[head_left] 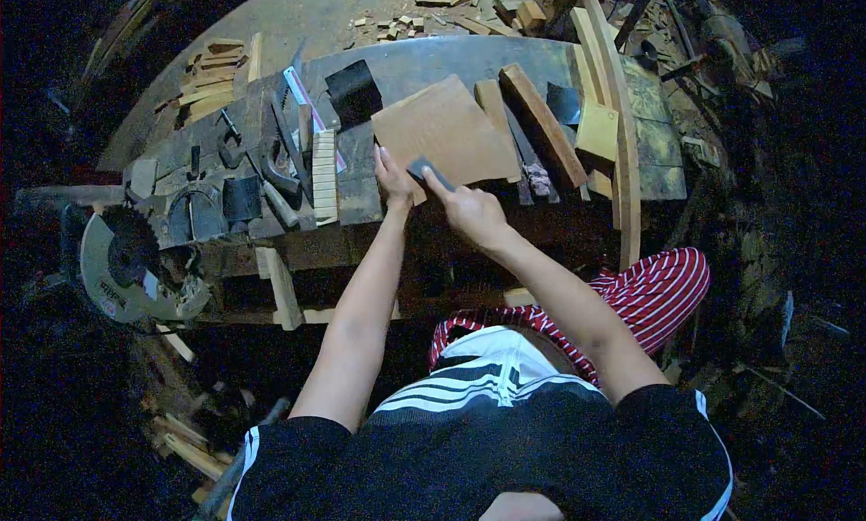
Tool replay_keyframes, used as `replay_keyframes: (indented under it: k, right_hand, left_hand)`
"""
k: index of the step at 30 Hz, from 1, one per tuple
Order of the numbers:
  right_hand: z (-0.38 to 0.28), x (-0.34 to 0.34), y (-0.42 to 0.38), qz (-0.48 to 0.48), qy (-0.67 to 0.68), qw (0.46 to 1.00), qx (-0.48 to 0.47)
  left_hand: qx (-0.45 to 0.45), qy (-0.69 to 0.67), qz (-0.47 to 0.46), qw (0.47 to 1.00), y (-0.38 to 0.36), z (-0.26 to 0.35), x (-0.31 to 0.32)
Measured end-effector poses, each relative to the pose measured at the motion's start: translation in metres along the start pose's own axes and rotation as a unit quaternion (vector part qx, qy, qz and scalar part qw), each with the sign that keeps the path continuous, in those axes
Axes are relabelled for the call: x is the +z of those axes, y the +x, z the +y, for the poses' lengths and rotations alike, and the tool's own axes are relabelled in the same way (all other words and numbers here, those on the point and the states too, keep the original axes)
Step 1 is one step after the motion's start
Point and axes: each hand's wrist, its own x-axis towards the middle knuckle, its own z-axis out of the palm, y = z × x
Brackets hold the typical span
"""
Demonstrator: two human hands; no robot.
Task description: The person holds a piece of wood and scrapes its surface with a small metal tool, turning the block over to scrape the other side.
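Observation:
A brown cardboard sheet lies slanted on the workbench, its near corner at the front edge. My left hand grips its lower left side, with fingers extended along that side. Pinched in my right hand is a small dark grey piece of sandpaper, its far end over the near part of the cardboard. The index finger is stretched along the piece; the other fingers curl under and are partly hidden. Black sheets lie just beyond the cardboard on the left.
Left on the workbench are a wooden slatted block, a hammer and clamps. A circular saw stands at the far left. Wooden bars and a yellow pad lie on the right. Offcuts litter the floor behind.

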Motion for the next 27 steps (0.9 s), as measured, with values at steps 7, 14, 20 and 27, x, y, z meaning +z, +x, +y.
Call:
replay_keyframes:
  k: [7, 14, 20, 27]
  right_hand:
    - [0.007, -0.002, -0.004, 0.01, 0.042, 0.999, -0.007]
    - [0.026, -0.018, -0.045, -0.04, 0.024, 0.998, 0.032]
    - [0.03, 0.016, 0.072, 0.02, 0.097, 0.994, 0.034]
    - [0.041, -0.01, -0.006, -0.033, 0.037, 0.998, 0.036]
  left_hand:
    - [-0.038, -0.072, -0.059, 0.995, 0.013, -0.028, -0.012]
    - [-0.071, 0.079, -0.033, 0.994, -0.002, 0.02, -0.003]
    - [-0.003, 0.197, -0.031, 0.98, -0.003, 0.024, -0.005]
    - [-0.027, 0.148, -0.055, 0.987, -0.012, 0.05, -0.001]
